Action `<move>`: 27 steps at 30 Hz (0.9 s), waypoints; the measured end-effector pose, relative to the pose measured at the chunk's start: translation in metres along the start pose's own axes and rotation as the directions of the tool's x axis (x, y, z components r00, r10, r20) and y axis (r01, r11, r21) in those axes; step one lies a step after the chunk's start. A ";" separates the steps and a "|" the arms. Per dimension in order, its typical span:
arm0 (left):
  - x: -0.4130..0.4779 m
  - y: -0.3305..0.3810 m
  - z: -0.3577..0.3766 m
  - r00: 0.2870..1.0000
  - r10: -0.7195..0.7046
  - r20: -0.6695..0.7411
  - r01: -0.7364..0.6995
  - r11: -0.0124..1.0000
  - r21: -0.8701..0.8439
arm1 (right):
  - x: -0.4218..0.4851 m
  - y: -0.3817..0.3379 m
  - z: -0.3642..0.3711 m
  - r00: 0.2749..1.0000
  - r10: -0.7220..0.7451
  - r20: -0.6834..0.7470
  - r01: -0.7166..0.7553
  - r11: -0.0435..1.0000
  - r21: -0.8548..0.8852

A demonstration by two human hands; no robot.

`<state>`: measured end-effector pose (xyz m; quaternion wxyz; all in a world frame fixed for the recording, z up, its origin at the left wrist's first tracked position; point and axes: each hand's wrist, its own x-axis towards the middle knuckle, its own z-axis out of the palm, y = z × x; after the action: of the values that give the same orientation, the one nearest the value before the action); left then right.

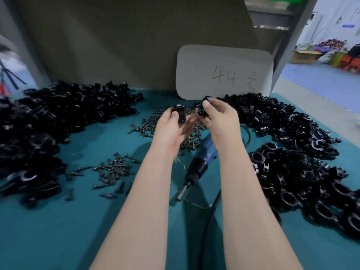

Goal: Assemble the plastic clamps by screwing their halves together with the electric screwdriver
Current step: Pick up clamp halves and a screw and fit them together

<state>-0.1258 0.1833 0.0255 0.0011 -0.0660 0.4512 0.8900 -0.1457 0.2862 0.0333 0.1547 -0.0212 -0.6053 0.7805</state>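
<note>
My left hand (171,126) holds a black clamp half (179,113) between thumb and fingers, raised above the teal table. My right hand (216,114) grips another black clamp half (203,108) just to the right, a small gap between the two pieces. Below and between my forearms lies the electric screwdriver (198,164), blue-bodied with a black nose, its bit pointing toward me; neither hand touches it. Dark screws lie in a heap (171,123) under my hands and in a second scatter (113,170) at the left.
A large pile of black clamp halves (58,117) covers the table's left side. More clamp parts (282,117) and assembled round clamps (311,188) fill the right. A white card marked 44 (224,73) leans on the grey back wall. The screwdriver's black cable (214,207) runs toward me.
</note>
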 end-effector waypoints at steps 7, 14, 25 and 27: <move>-0.040 -0.008 -0.057 0.965 0.154 -0.211 -0.104 0.967 0.231 | -0.058 0.030 0.026 0.993 -0.012 0.120 0.032 0.985 -0.169; -0.037 -0.032 -0.066 0.916 0.377 -0.136 -0.196 0.718 0.668 | -0.058 0.049 0.026 0.986 -0.096 0.133 0.152 0.843 -0.517; -0.029 -0.038 -0.069 0.940 0.342 0.007 -0.217 0.582 0.783 | -0.056 0.044 0.024 0.942 0.048 0.331 0.106 0.896 -0.432; -0.027 -0.039 -0.070 0.934 0.356 -0.006 -0.225 0.602 0.766 | -0.057 0.043 0.024 0.934 0.040 0.356 0.141 0.873 -0.467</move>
<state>-0.0882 0.1521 -0.0431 -0.1523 -0.0554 0.7827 0.6009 -0.1064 0.2388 -0.0098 0.0535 0.0980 -0.7995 0.5902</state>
